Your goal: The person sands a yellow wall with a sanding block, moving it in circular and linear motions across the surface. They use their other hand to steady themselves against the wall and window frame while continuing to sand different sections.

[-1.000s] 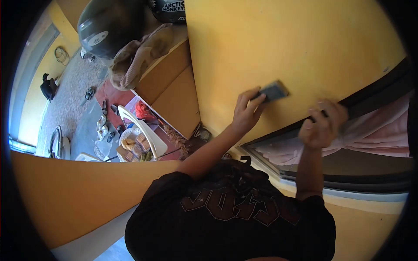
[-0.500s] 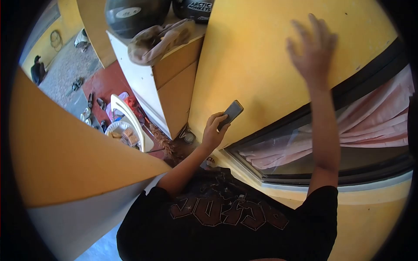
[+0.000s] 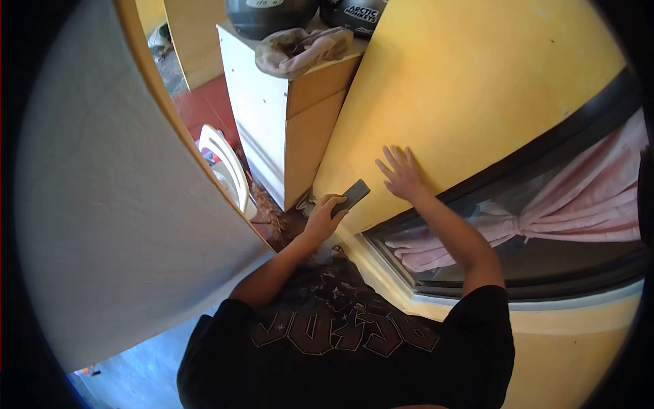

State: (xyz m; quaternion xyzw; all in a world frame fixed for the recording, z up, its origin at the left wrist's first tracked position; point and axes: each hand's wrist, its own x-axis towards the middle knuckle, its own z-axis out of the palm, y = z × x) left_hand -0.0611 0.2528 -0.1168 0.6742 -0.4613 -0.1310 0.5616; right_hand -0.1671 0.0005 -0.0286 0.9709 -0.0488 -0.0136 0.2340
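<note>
My left hand [image 3: 324, 215] is closed around one end of a flat, dark grey rectangular block [image 3: 355, 194]. What kind of block it is cannot be made out. Its free end points up and right, toward the yellow wall [image 3: 470, 102]. To the right, my right hand [image 3: 403, 175] has its fingers spread and palm toward that wall, just above the window's dark frame [image 3: 443, 208]. It looks to be resting on the wall, and nothing is in it.
A cabinet [image 3: 320, 119] carries a crumpled cloth [image 3: 303, 53] and two dark helmets [image 3: 272, 17]. Behind the window glass hangs a pink curtain [image 3: 586, 187]. A white chair [image 3: 228, 160] stands beyond the pale partition [image 3: 122, 204] at left.
My right hand has come down and left from high on the wall to near the window frame. The left hand keeps the block. The view has turned, so the partition covers more at left.
</note>
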